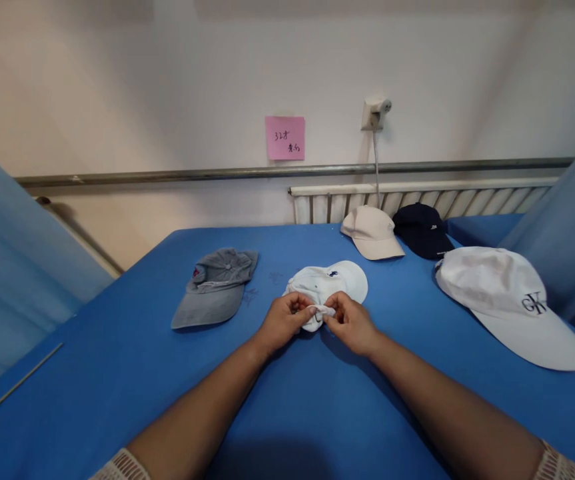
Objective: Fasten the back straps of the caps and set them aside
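Observation:
A white baseball cap [312,281] with a small dark logo lies in the middle of the blue-covered surface, its brim pointing to the far right. At its near edge my left hand [287,319] pinches the cap's back strap between thumb and fingers. My right hand [351,323] grips the same strap from the other side, close to the left fingertips. The strap is partly hidden by my fingers, and its fastening is too small to make out. Left of my hands rests a faded grey cap [217,287], brim toward me.
The blue sheet [167,400] covers the surface. A beige cap [371,230] and a navy cap [421,230] sit at the back right, before a radiator [417,197]. A larger white cap [497,287] lies at right. Blue curtains [12,267] hang at both sides.

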A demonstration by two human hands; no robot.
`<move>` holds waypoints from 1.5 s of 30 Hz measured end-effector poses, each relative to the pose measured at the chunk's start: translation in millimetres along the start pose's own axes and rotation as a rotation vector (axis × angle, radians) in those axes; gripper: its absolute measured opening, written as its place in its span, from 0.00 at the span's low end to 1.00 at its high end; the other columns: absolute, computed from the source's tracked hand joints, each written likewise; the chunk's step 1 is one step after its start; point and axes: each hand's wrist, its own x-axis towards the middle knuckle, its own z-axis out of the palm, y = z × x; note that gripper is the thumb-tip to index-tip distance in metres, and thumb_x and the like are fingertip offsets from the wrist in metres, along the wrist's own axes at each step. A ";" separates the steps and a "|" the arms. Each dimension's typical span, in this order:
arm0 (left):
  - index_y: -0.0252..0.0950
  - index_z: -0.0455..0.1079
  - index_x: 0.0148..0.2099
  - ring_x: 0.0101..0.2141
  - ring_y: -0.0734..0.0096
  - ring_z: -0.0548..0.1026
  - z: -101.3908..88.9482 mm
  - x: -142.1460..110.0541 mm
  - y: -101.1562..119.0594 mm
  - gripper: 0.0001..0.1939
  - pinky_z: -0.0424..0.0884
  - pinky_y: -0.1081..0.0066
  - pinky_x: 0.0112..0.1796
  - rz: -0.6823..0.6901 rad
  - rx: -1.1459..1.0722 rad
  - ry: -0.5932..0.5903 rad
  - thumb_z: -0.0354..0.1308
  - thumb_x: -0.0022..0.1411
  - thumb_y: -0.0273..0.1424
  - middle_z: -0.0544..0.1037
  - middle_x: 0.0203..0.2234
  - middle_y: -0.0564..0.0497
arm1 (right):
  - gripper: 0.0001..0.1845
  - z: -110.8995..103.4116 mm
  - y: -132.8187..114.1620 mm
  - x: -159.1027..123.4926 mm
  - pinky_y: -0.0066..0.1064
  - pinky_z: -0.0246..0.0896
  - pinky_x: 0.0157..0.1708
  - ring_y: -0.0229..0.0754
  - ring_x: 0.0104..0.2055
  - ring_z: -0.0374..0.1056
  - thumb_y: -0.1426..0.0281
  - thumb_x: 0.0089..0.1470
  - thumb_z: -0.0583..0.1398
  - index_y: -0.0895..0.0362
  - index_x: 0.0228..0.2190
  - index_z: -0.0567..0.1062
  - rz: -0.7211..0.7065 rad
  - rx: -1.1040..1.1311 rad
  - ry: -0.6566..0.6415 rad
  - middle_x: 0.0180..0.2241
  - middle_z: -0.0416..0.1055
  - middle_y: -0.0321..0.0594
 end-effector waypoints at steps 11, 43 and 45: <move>0.31 0.69 0.31 0.21 0.79 0.68 -2.2 1.7 4.1 0.22 0.62 0.77 0.23 -0.100 -0.171 0.057 0.70 0.44 0.43 0.73 0.21 0.53 | 0.09 -3.4 -3.9 -0.3 0.30 0.61 0.30 0.36 0.29 0.65 0.73 0.48 0.59 0.54 0.34 0.66 -0.236 -0.118 0.065 0.38 0.66 0.38; 0.30 0.72 0.41 0.31 0.70 0.72 -15.2 2.8 -1.2 0.16 0.66 0.73 0.32 -0.036 0.191 -0.126 0.61 0.52 0.34 0.77 0.32 0.49 | 0.11 -26.5 -0.1 2.5 0.30 0.56 0.32 0.38 0.30 0.62 0.80 0.47 0.54 0.55 0.33 0.65 -0.341 -0.430 -0.174 0.33 0.65 0.36; 0.31 0.72 0.40 0.34 0.68 0.73 -13.0 1.3 -2.0 0.14 0.68 0.71 0.36 0.021 0.252 -0.110 0.62 0.50 0.31 0.77 0.34 0.49 | 0.11 -26.5 -3.0 0.9 0.30 0.58 0.33 0.39 0.31 0.63 0.78 0.50 0.55 0.55 0.37 0.66 -0.322 -0.403 -0.144 0.35 0.66 0.38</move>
